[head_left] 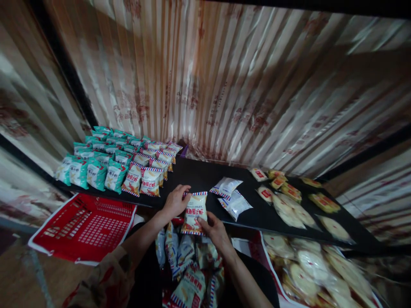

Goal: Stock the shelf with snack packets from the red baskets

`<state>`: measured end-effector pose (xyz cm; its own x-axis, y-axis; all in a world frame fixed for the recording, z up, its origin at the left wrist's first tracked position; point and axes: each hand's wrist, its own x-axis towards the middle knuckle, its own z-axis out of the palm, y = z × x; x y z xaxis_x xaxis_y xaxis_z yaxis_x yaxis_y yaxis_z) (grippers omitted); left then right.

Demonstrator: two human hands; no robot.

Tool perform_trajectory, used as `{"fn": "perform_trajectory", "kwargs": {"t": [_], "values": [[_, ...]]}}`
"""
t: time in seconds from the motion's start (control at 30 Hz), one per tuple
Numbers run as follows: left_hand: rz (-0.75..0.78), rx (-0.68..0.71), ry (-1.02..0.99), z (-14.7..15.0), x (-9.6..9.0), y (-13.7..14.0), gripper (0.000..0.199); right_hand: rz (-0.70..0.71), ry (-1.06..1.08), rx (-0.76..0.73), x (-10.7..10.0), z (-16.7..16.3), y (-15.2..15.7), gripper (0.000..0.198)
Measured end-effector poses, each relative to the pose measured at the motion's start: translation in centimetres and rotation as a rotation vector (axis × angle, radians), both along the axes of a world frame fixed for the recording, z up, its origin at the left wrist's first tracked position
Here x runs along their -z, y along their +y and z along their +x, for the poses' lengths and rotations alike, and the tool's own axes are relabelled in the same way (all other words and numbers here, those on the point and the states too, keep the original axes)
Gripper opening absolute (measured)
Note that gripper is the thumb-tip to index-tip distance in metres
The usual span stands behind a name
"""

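At the front edge of the black worktop, near its middle, a white snack packet with red-and-blue striped ends stands upright between the person's two hands. The left hand grasps its upper left edge with bent fingers, while the right hand grips its lower right side, the thumb lying across the printed front.

Below the held packet, between the person's legs, more striped packets lie heaped in a loose pile. To the right of the held packet, two pale packets rest on the worktop, touching each other, their striped ends toward the hands.

On the worktop's left part stand close rows of teal-and-white packets, and right beside them rows of striped white packets, fronts facing the person. The right part carries flat pale packages and yellow ones with red labels, spread loosely.

Under the left end sits a red plastic basket with a white rim. Beneath the right end, a white-rimmed container holds a heap of round, pale wrapped packages. Behind everything hangs a pleated, patterned curtain.
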<state>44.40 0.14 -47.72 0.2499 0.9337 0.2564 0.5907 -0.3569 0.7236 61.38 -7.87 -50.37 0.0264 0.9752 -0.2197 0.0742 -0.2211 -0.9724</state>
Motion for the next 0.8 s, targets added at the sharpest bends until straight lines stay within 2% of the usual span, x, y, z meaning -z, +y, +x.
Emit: {"fn": "perform_trajectory", "kwargs": {"t": [0.13, 0.23, 0.33, 0.43, 0.57, 0.8], "values": [[-0.079, -0.156, -0.137, 0.0, 2.3, 0.6, 0.039, -0.019, 0.05, 0.08, 0.2, -0.7, 3.0, 0.053], [-0.14, -0.19, -0.255, 0.3, 3.8, 1.1, 0.05, -0.03, 0.073, 0.101, 0.5, -0.9, 5.2, 0.051], [-0.159, -0.194, -0.288, 0.8, 4.7, 1.8, 0.053, -0.009, 0.026, 0.118, 0.6, -1.0, 7.3, 0.047], [-0.16, -0.227, -0.268, 1.2, 4.9, 2.8, 0.051, 0.022, -0.007, 0.161, 0.7, -1.2, 9.6, 0.045], [-0.16, -0.282, -0.197, 1.6, 4.9, 4.4, 0.048, 0.028, 0.071, 0.192, 1.3, -1.5, 12.9, 0.047], [-0.084, -0.385, -0.018, 2.5, 5.7, 7.9, 0.045, 0.053, 0.036, 0.229, 2.4, -1.9, 18.5, 0.045]]}}
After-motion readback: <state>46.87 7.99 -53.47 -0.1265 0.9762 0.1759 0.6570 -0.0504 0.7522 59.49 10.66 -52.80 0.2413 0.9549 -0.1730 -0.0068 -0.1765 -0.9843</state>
